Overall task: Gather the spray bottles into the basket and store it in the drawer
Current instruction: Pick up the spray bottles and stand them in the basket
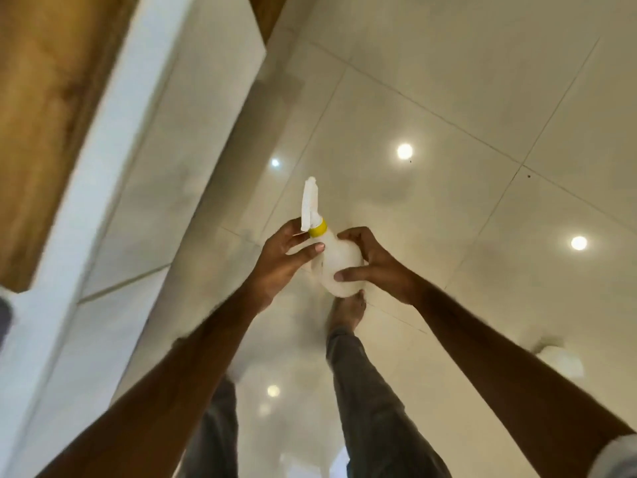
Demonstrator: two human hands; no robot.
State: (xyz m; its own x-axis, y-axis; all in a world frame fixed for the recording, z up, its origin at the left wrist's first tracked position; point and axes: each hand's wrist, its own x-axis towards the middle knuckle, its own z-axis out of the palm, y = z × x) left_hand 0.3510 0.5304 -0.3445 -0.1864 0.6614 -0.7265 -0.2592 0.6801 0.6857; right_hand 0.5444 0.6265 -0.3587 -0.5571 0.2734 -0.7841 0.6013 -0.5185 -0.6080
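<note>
Floor (448, 98): glossy pale tiles, well below the hands.
Counter (103, 150): white edge at left; no basket or drawer in view.
Spray bottle (336, 260): white, yellow collar, held in mid-air between both hands, long axis tilted, nozzle pointing up and away.
Right hand (375, 263): fingers wrapped round the bottle's body.
Left hand (279, 257): fingers curled at the neck, thumb on the shoulder; both equally near.

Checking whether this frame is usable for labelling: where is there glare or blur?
Head view: round lamp reflections glare on the glossy floor tiles; both forearms and the trouser legs smear with motion blur; the white spray bottle, held by left hand and right hand, stays fairly sharp; wide-angle distortion bends the edges.
</note>
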